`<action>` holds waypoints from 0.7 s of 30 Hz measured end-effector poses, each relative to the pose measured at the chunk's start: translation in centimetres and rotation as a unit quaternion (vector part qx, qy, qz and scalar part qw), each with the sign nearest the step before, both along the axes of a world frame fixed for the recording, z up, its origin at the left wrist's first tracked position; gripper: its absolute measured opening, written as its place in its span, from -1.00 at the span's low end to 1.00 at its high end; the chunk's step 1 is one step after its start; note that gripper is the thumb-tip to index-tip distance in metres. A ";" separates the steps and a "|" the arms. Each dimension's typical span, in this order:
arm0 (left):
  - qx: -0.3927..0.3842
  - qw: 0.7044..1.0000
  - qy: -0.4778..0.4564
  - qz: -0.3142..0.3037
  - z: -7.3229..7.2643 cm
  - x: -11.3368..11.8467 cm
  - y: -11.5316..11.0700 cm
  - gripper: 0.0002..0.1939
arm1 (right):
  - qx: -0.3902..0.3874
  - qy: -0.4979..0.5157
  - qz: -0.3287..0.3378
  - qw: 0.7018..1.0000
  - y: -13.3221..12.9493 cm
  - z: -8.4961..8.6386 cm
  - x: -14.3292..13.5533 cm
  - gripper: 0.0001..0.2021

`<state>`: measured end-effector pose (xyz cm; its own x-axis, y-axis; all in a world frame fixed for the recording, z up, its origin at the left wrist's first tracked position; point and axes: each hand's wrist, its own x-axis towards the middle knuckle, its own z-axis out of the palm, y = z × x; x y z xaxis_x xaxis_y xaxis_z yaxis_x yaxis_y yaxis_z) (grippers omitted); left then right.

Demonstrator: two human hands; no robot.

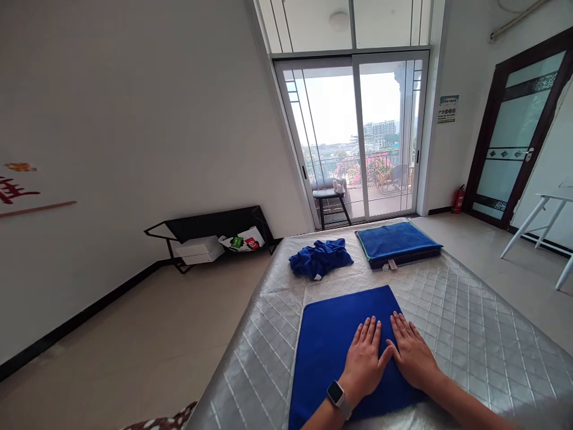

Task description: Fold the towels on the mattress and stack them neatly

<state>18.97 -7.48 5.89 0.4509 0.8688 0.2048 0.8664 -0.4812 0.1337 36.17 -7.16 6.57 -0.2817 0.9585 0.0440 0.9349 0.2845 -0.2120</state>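
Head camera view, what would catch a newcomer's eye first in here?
Probably the vivid blue cloth spread on the silvery quilted surface, with both hands lying flat on it. Just beyond, a crumpled blue cloth sits left of a neat folded stack. The bright glass doors stand out in the far wall.

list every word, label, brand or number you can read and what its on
Nothing can be quoted with certainty.
Wall sign: too blurred.
Red wall character: cut off by the frame.
Cloth tags: too small.
White bag: printed patches, no legible word.
Watch: dark screen, no digits visible.
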 end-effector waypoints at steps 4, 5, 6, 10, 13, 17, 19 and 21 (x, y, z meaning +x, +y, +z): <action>-0.012 0.996 0.023 0.089 -0.8 -6.1 -0.5 -0.30 | -0.001 0.017 -0.011 1.000 0.0 0.0 -0.1 -0.31; -0.018 0.992 0.029 0.121 -1.0 -7.8 -0.8 -0.29 | 0.000 0.019 -0.010 1.000 0.0 -0.2 -0.1 -0.31; -0.022 0.987 0.034 0.153 -1.3 -9.4 -1.1 -0.27 | 0.003 0.020 -0.010 1.000 0.0 -0.4 0.0 -0.31; -0.016 0.974 0.038 0.221 -2.5 -13.8 -2.9 -0.22 | 0.029 0.026 -0.005 0.999 0.2 -1.3 0.2 -0.31; -0.007 0.971 0.026 0.238 -2.8 -14.5 -3.7 -0.23 | 0.035 0.023 0.003 0.999 0.4 -1.3 0.3 -0.32; -0.017 0.968 0.020 0.251 -2.3 -13.8 -3.8 -0.19 | 0.026 0.007 0.009 1.000 0.8 -1.0 0.3 -0.32; -0.019 0.968 0.018 0.249 -2.0 -13.6 -3.7 -0.18 | 0.030 0.005 0.010 1.000 0.6 -1.1 0.4 -0.33; -0.012 0.969 0.014 0.246 -2.1 -13.7 -3.7 -0.19 | 0.034 0.003 0.009 0.999 0.0 -1.4 0.5 -0.33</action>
